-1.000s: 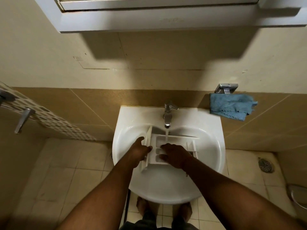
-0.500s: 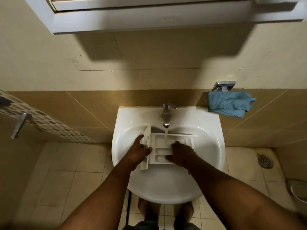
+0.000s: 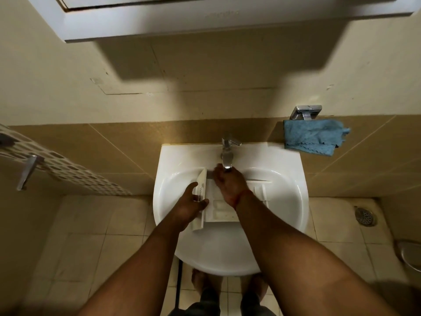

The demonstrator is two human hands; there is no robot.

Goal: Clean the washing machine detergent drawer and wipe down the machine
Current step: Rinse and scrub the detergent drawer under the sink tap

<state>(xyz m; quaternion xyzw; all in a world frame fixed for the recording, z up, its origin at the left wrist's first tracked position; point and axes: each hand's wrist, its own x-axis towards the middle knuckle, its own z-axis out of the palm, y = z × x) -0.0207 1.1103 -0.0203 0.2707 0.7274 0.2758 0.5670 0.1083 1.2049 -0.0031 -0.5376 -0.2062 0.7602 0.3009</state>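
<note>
The white detergent drawer [image 3: 219,209] lies in the white wash basin [image 3: 284,201], its front panel to the left. My left hand [image 3: 190,205] grips that front panel. My right hand [image 3: 229,183] reaches over the drawer's far part, directly under the spout of the chrome tap [image 3: 227,153]; its fingers are curled and I cannot see anything in them. The water stream is hidden by this hand.
A blue cloth [image 3: 314,136] hangs from a chrome holder [image 3: 305,111] on the wall to the right of the basin. A white cabinet [image 3: 205,17] hangs overhead. A floor drain [image 3: 364,215] and a metal bin [image 3: 410,254] are at right. A chrome handle [image 3: 28,171] sits at left.
My right hand has moved from the drawer's middle compartments up and back to just below the tap spout. My left hand keeps its hold on the front panel.
</note>
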